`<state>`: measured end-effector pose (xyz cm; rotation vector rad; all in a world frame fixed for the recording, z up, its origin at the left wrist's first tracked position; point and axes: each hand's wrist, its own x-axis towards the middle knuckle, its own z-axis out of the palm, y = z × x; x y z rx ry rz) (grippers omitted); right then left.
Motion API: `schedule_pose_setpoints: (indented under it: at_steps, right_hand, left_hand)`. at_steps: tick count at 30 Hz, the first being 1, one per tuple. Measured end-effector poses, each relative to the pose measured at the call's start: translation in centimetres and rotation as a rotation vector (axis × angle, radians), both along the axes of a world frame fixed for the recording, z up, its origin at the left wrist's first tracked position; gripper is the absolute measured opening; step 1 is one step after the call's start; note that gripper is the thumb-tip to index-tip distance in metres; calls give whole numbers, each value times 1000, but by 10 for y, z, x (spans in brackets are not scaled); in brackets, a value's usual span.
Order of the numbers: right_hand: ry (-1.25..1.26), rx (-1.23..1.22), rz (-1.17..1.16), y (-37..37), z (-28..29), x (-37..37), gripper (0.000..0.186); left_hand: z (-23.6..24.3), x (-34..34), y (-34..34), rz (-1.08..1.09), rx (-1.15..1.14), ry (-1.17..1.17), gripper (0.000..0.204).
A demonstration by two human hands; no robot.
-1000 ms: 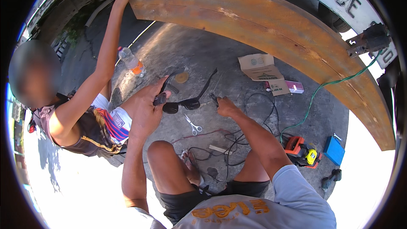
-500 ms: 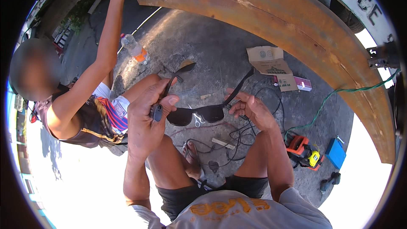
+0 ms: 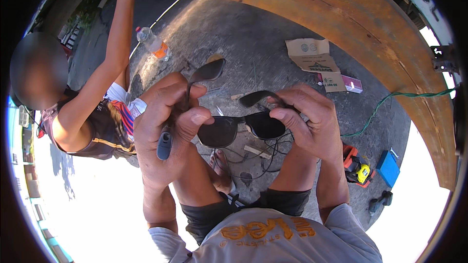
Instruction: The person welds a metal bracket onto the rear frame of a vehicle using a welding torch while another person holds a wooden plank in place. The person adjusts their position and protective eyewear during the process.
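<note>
My left hand grips the black sunglasses by one arm, with a small dark-grey oval device also in its curled fingers. My right hand pinches the other arm of the sunglasses between thumb and fingers. Both lenses hang between my hands above my spread knees, hiding part of the floor and cables behind them.
A co-worker sits at left, arm raised to a rusty curved beam overhead. A plastic bottle, flattened cardboard, green wire, orange toolbox, yellow tape measure and blue case are around me.
My right hand has left the dark item lower down and closed on the sunglasses' arm. Both hands have brought the glasses nearer to me, and that arm is now bent inward.
</note>
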<state>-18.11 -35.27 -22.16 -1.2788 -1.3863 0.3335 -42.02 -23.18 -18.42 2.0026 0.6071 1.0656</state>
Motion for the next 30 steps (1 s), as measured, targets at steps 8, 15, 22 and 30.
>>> schedule_pose_setpoints:
  at_steps: [8,15,22,30]
  right_hand:
    - [141,331,-24,-20,17,7,36]
    - [-54,528,70,-53,39,1,53]
    - [343,752,52,-89,37,-13,40]
    - [232,716,151,-87,48,-17,36]
  left_hand:
    - [12,-9,9,-328,-69,-367,41]
    - [27,-23,-20,-540,77,-553,51]
    - [43,-47,-49,-419,305,-391,55]
    - [71,-57,-58,-1434,-712,-1175,33]
